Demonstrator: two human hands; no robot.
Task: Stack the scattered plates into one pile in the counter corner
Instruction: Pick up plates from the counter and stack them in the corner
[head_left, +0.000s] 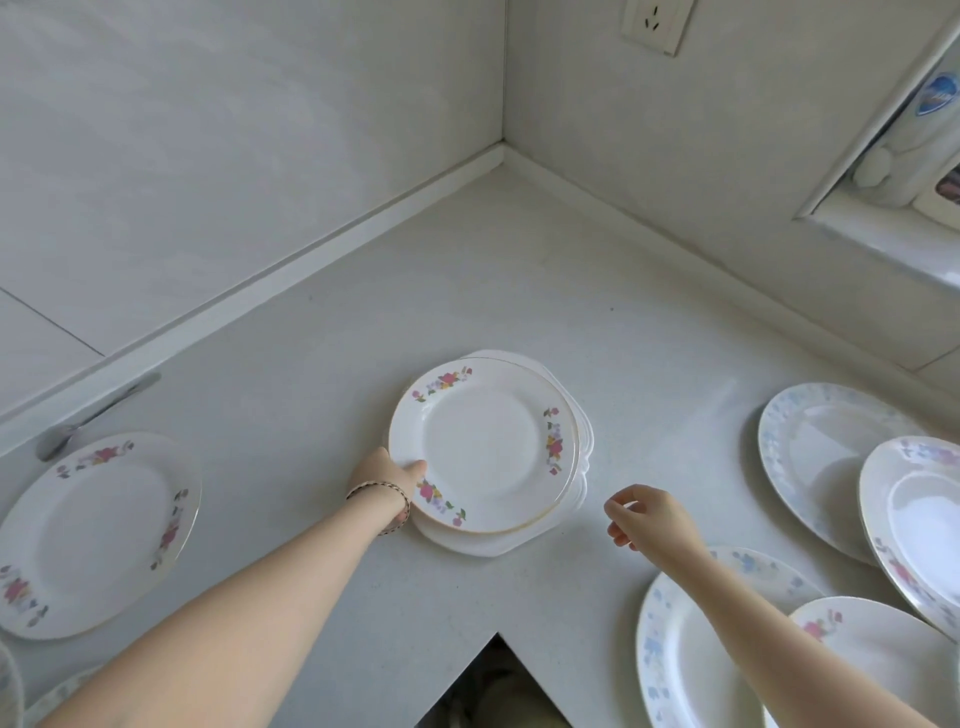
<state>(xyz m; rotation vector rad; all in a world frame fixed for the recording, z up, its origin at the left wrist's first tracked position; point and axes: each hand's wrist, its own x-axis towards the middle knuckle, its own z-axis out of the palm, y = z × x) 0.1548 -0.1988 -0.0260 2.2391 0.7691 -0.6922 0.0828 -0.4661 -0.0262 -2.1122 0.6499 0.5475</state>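
Observation:
A small pile of plates (581, 447) sits in the middle of the corner counter. Its top plate (488, 441) is white with pink flowers and a gold rim. My left hand (387, 475) grips that plate's near-left rim, thumb on top. My right hand (647, 519) hovers right of the pile, fingers loosely curled, holding nothing. A matching flowered plate (93, 535) lies at the far left. Blue-patterned plates (826, 457) (685, 654) and two pink-flowered ones (914, 519) (883, 660) overlap at the right.
The counter (467, 291) runs into a wall corner at the back. A metal spoon (93, 415) lies against the left backsplash. A wall socket (657, 23) is above, and a window ledge with bottles (904, 156) at the upper right. The counter's inner edge notch (496, 636) is close to me.

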